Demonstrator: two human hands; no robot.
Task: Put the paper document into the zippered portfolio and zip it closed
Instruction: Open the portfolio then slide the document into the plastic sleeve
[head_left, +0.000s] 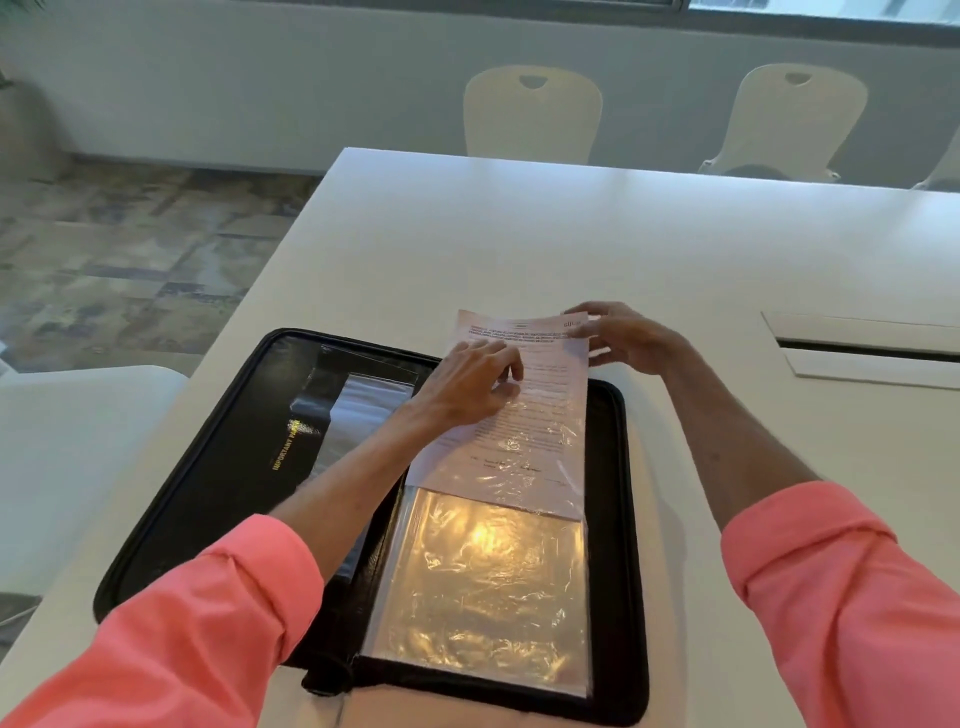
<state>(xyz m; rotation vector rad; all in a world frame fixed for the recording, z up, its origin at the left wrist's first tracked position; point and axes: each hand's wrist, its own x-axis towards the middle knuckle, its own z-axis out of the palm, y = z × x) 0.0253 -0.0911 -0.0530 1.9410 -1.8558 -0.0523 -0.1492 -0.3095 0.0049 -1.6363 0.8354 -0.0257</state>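
Left hand (475, 387) fingers curled, pressing; right hand (618, 335) pinching

One head-worn wide-angle camera is looking forward and steeply down from above the near edge of the white table (519, 223). It is sitting close over the table, so both coral sleeves are filling the lower corners. Beyond the table's far edge it is taking in two pale chairs (532, 111), a grey wall and, left of the table, patterned floor.
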